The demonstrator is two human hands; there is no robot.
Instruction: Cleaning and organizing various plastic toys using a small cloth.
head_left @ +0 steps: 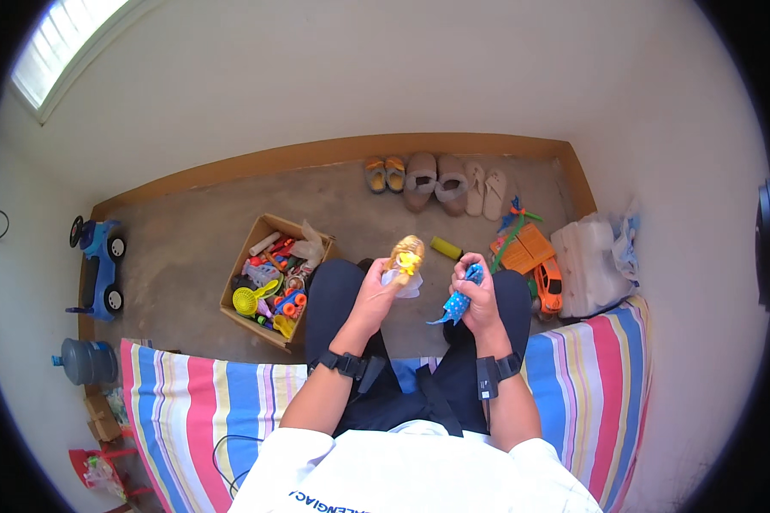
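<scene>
My left hand [373, 299] is closed around a small golden-brown, shoe-shaped thing [408, 250] with a bright yellow piece on it, held up above my knees. Something white and thin [410, 289] shows just beneath it; I cannot tell whether the hand holds that too. In my right hand [481, 301], the fingers are wrapped round a blue cloth strip with white dots [456, 308]. One end of the strip hangs down toward my lap, and part of it is hidden by the fingers. The two hands are apart.
A cardboard box [231, 286] full of toys stands left of my knees. Slippers [436, 181] line the far wall. On the right are a green-yellow cylinder [446, 248], an orange toy car [549, 285] and white wrapped packs [583, 267]. A blue ride-on toy [101, 269] stands far left.
</scene>
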